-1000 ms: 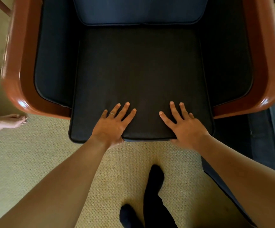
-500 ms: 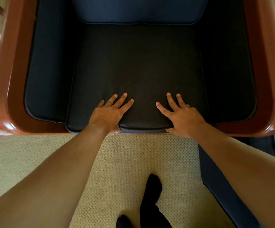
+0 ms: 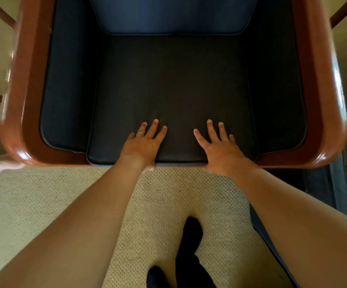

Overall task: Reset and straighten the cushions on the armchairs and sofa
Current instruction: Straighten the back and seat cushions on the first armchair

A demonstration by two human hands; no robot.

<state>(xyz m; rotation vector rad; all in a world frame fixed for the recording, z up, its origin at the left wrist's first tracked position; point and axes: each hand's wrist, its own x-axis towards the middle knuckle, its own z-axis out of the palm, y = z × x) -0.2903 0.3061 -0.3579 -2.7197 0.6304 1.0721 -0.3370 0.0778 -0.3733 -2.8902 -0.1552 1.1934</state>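
Now that the seat cushion (image 3: 168,90) has slid flush with the armchair frame (image 3: 322,100), our left hand (image 3: 141,147) and right hand (image 3: 222,150) lie flat, gripping nothing; it looks seated.

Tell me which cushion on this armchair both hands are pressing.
The dark seat cushion: the left hand and right hand lie flat on its front edge. The bluer back cushion stands untouched behind.

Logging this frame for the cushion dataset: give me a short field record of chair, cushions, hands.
chair: armchair with glossy wooden frame
seat cushion: dark, lying flat in the chair, front edge about level with the frame front
back cushion: blue, upright at the rear
left hand: flat on the seat cushion's front edge, fingers spread, ring visible
right hand: flat on the same edge
floor: woven beige rug
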